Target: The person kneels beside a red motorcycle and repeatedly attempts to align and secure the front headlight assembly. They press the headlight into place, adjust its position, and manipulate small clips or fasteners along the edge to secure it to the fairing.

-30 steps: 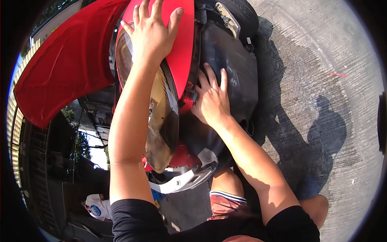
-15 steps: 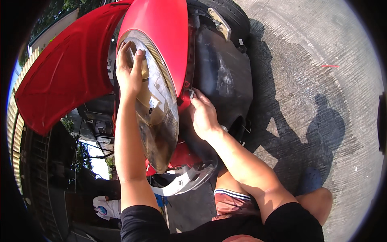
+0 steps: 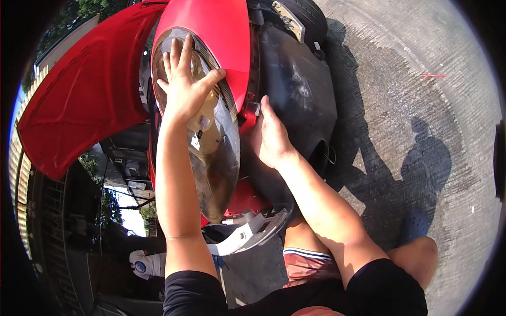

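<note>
Head view: the headlight (image 3: 219,152) is seen alongside the red fender (image 3: 211,18), its lens covered by the left hand (image 3: 184,87), fingers spread and nothing clasped; whether anything is grasped by the right hand (image 3: 271,138) near the red bracket (image 3: 246,124) cannot be told, its fingers being hidden. By uneven pressing, the lens could be skewed or a thumb pinched at the fender's edge. More room is offered above the concrete (image 3: 411,68) than beside the black liner (image 3: 308,97).
</note>
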Tool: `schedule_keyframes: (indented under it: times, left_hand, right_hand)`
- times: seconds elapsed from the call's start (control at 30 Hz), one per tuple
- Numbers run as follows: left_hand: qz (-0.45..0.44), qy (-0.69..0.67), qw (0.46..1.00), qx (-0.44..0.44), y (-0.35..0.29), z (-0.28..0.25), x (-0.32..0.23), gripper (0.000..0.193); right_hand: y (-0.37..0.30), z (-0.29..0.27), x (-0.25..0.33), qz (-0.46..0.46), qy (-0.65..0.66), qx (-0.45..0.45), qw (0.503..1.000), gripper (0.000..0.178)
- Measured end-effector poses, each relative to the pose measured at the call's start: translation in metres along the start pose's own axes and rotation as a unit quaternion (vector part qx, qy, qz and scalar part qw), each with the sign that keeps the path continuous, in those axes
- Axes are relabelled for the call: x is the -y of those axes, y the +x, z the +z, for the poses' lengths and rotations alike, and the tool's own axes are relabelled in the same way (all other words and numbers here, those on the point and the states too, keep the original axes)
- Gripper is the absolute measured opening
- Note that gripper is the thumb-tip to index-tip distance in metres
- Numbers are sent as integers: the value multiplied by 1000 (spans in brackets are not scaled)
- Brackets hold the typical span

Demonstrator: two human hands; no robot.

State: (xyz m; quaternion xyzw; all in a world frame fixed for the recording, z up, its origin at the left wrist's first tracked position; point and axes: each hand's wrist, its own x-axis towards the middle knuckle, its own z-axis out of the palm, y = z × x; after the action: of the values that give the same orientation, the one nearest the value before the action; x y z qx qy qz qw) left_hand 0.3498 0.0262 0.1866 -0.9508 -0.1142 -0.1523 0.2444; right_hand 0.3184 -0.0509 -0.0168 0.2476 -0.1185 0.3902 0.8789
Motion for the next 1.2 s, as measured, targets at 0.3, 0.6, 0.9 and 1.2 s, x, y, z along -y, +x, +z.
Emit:
schedule_keyframes:
  times: [0.3, 0.6, 0.9, 1.2]
  left_hand:
    - [18, -57, 997, -45, 0, 3, 0, 103]
    - [-34, -54, 997, -43, 8, 11, 3, 69]
    - [21, -45, 995, -92, -4, 12, 3, 65]
    - [39, -31, 990, -131, 1, 18, -6, 66]
  right_hand:
    - [-6, 12, -10, -64, -54, -48, 995, 76]
    - [-9, -4, -26, -154, -224, -54, 961, 64]
    - [-1, -21, -15, -138, -178, -12, 974, 66]
    - [7, -13, -24, -254, -465, -101, 842, 76]
